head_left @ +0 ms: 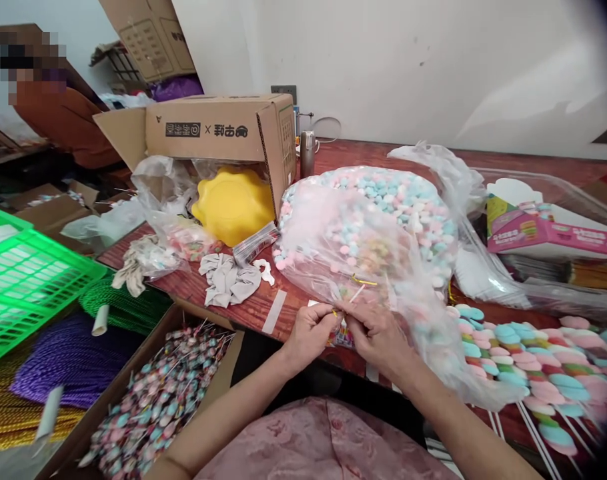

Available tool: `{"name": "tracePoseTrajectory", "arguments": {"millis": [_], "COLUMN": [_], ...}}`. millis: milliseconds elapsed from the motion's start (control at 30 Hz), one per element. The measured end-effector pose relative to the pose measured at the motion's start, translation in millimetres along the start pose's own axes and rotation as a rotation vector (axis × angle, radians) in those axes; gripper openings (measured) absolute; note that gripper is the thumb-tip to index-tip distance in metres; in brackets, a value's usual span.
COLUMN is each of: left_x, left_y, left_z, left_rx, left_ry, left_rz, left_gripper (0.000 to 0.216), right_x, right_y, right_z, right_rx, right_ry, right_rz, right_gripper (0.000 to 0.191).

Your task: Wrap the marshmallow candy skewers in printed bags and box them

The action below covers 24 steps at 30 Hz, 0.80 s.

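Note:
My left hand (309,337) and my right hand (378,333) meet over the table's front edge, fingertips almost touching. Both are closed in a pinch around a small yellow twist tie (335,312) at the neck of a clear wrapper. A white stick (356,293) points up from between the fingers. Below them shows the brightly coloured wrapped sweet (343,335), mostly covered by the hands. Another gold twist tie (363,281) lies just beyond on a large clear bag of pink and blue marshmallow sweets (403,200).
Marshmallow skewers (528,360) lie at right, near a pink display box (553,230). A cardboard carton (218,133), yellow lid (233,203) and grey cloth (228,280) stand at left. A box of wrapped lollipops (168,380) and green basket (38,267) are lower left. A person (73,120) sits beyond.

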State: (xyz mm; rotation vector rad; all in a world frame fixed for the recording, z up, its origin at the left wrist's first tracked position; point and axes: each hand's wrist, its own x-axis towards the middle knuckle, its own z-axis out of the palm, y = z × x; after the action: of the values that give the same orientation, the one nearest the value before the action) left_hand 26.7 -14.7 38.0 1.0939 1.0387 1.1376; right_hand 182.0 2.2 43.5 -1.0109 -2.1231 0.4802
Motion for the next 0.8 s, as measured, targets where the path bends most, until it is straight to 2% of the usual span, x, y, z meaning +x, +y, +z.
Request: {"name": "tracePoseTrajectory", "arguments": {"millis": [200,467,533,633,733,800], "left_x": [-5,-7,-6,-6,-7,-9], "left_y": [-4,-3,-2,-2,-1,1], "left_z": [-4,-1,-2,-4,-4,-1], "left_rx": [0.192,0.356,0.306,0.215,0.191,0.223], "left_ry": [-0.035,-0.004,0.0,0.045,0.065,0.056], "left_rz": [0.127,0.196,0.164,0.133,0.16,0.19], "left_gripper": [0.031,0.034,0.037,0.036,0.031,0.03], "right_x": [3,-3,-8,-18,-26,-28], "right_y": [-5,-4,-3,-3,-7,-10], "right_z": [-13,-13,-12,-8,0,6], "right_rx": [0.132,-0.018,-0.01,0.073,0.278,0.472], "right_ry": [-0.189,-0.279,-0.228,-0.033,0.169,0.192], "right_rz": [0.135,0.121,0.119,0.167,0.33,0.463], "right_gripper": [0.048,0.061,0.061,0.054,0.035,0.021]}}
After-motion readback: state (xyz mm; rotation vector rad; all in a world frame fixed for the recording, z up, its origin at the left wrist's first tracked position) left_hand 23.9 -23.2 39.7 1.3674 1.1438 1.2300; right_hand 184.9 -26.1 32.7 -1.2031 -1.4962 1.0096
